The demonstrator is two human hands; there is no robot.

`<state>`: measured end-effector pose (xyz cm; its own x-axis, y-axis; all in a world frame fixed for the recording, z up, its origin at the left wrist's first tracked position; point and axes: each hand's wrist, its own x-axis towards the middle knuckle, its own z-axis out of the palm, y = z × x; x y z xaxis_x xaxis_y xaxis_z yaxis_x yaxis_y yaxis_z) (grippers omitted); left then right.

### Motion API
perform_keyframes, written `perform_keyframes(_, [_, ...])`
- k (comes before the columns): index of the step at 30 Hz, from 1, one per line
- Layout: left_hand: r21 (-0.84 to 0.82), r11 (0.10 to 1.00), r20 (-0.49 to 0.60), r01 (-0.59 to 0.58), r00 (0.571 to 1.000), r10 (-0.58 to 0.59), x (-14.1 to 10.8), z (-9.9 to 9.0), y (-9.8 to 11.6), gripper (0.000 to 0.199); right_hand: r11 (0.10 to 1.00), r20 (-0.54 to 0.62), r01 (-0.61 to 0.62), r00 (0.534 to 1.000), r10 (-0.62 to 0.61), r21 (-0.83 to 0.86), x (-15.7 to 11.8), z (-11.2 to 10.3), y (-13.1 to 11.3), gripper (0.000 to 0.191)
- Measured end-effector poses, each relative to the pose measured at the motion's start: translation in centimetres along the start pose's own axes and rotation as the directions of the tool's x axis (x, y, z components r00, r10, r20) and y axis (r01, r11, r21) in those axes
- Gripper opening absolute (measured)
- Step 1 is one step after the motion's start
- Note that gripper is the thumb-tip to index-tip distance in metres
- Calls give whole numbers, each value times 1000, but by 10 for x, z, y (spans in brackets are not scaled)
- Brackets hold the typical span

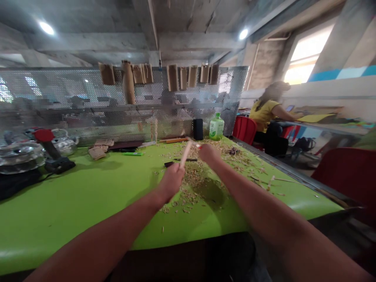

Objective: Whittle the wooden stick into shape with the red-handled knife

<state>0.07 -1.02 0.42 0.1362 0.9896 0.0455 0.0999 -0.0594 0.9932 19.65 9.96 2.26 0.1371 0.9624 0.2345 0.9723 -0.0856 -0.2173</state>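
My left hand [172, 180] is closed round the lower end of a pale wooden stick [185, 154], which tilts up and away from me. Just right of the stick's upper end, my right hand [209, 154] is closed on a knife [200, 147]. Only a bit of its red-orange handle and a blurred light blade show; the fist covers the rest. Whether the blade touches the stick I cannot tell. Wood shavings [195, 176] lie scattered on the green tabletop [117, 188] beneath both hands. A dark, slim tool [188, 159] lies behind the stick.
At the back stand a green-labelled bottle [216, 127] and a black box-like object [198, 129]. A power drill [49, 150] and glass pots [20, 156] are on the left. Bamboo pieces [173, 77] hang on a perforated metal screen [152, 105]. A person in yellow [266, 111] sits at right.
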Motion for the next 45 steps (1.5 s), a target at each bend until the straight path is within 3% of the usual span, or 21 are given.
perform_keyframes(2, [23, 999, 57, -31, 998, 30, -6, 3, 1, 13, 972, 1, -232, 973, 232, 38, 14, -8, 29, 35])
perform_keyframes(4, [-20, 1000, 58, -2, 998, 3, -6, 4, 2, 9, 963, -83, -255, 962, 262, 86, 20, -11, 44, 37])
perform_keyframes(6, [-70, 996, 30, 49, 998, -47, 0, 2, 3, 7, 979, -137, -177, 972, 190, 102, 16, -10, 40, 38])
perform_keyframes(8, [-86, 994, -2, 66, 998, -67, 8, -1, 2, 5, 995, -157, -52, 986, 65, 85, 5, -4, 19, 37])
perform_keyframes(11, [-87, 995, -36, 51, 998, -54, 15, -7, 0, 5, 991, -136, 127, 983, -122, 29, -16, 4, -17, 35])
perform_keyframes(14, [-86, 996, -44, 37, 998, -41, 17, -8, -1, 10, 960, -87, 278, 956, -279, -30, -33, 10, -36, 32])
perform_keyframes(20, [-169, 985, -42, -21, 999, 14, 16, -5, 0, 16, 916, -54, 388, 917, -395, -104, -46, 13, -45, 33])
perform_keyframes(31, [-216, 975, -28, 39, 999, -47, 13, -2, 6, 13, 909, -25, 381, 920, -391, -166, -42, 11, -47, 32])
perform_keyframes(41, [-230, 970, -21, 79, 996, -86, 6, 1, 15, 9, 903, -97, 413, 900, -424, -120, -32, 14, -43, 30])
perform_keyframes(43, [-235, 968, 10, 92, 996, -93, -1, 1, 15, 4, 933, -102, 349, 928, -357, -89, -23, 13, -34, 30])
perform_keyframes(45, [-223, 968, 82, 117, 991, -101, -9, 3, 13, 7, 980, -91, 197, 976, -200, -43, -11, 8, -16, 31])
